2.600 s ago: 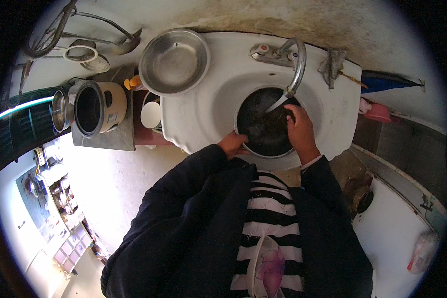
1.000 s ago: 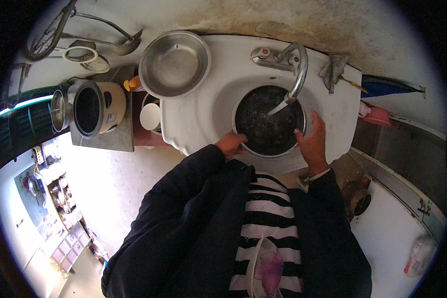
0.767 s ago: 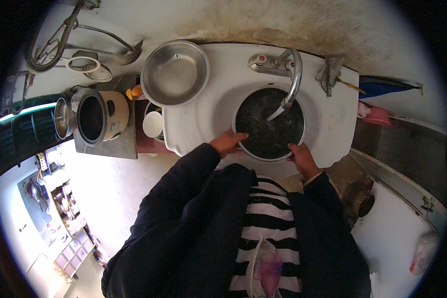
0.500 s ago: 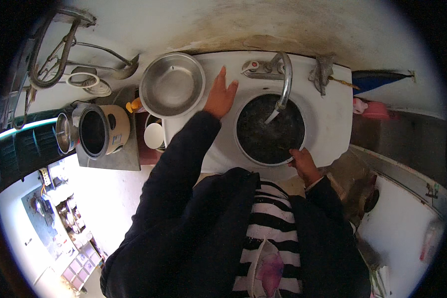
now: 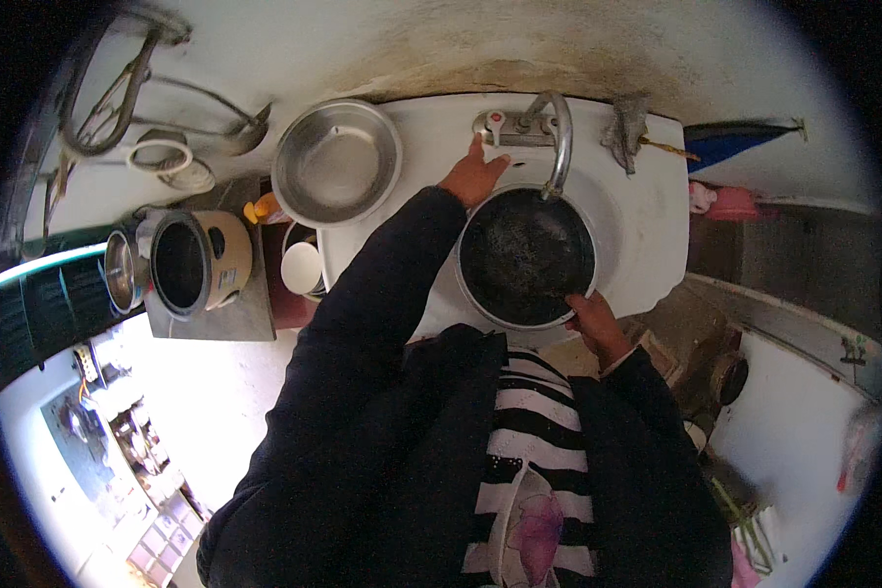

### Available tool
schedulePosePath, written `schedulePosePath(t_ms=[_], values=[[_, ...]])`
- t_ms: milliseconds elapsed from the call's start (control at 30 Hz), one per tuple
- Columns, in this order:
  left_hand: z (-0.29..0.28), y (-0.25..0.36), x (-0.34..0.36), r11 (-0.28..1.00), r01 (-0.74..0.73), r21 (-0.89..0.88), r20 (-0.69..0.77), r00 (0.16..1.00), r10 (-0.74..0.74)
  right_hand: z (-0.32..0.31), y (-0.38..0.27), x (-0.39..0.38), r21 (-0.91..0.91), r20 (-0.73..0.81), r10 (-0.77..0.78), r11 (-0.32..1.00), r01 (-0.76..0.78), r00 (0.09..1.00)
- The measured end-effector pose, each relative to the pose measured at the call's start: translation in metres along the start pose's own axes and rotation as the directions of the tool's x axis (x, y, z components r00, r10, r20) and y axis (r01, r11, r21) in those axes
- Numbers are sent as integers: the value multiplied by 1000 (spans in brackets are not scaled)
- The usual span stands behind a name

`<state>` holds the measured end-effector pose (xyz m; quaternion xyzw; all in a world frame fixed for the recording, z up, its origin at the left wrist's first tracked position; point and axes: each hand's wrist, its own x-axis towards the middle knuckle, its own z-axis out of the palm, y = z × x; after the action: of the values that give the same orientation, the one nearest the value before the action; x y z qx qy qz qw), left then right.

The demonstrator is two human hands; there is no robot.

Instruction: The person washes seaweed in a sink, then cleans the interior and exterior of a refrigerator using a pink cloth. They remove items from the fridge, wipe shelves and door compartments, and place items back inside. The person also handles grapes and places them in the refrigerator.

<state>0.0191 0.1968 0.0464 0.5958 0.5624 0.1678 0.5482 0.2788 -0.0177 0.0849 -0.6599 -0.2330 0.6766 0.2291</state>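
At the faucet (image 5: pixel 561 147), my left hand (image 5: pixel 475 169) reaches to the left knob (image 5: pixel 495 122), thumb and forefinger apart; whether it touches is unclear. My right hand (image 5: pixel 590 318) grips the near right rim of a round metal pot (image 5: pixel 524 257) holding dark-looking water in the basin of the white sink (image 5: pixel 642 230). No stream shows from the spout over the pot. An empty steel bowl (image 5: pixel 338 167) rests on the sink's back left corner, beside my left hand. A grey crumpled cloth (image 5: pixel 625 132) lies at the back right.
A rice cooker (image 5: pixel 223 257) and a steel pan (image 5: pixel 122 269) stand on a grey stand at left, near white bowls (image 5: pixel 301 266). Ladles and strainers (image 5: pixel 186 152) hang on the left wall. A pink container (image 5: pixel 725 201) and blue triangular item (image 5: pixel 725 147) are at right.
My left hand let go of the pot and moved up to the faucet. My right hand moved down the rim to its near right. The water stream, visible earlier, no longer shows.
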Motion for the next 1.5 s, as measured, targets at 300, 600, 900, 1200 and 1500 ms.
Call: schedulePosePath(t_ms=[300, 600, 900, 1200, 1500], values=[[34, -52, -252, 380, 456, -805, 378, 887, -264, 11, -34, -16, -248, 248, -4, 966, 68, 969], [112, -34, -386, 291, -58, -955, -163, 922, -351, 82, -110, -80, -523, 726, -487, 66, 850, 485], [145, -25, -489, 6, -268, -963, -235, 832, -503, 227, -49, -178, -41, 938, 263, -562, 826, 225], [177, -87, -602, -22, -427, -904, -342, 754, -561, 324, 55, -191, -41, 935, 336, -216, 975, 113], [183, -115, -729, 43, -457, -888, -379, 677, -631, 379, 127, -256, -623, 764, 588, 779, 67, 265]])
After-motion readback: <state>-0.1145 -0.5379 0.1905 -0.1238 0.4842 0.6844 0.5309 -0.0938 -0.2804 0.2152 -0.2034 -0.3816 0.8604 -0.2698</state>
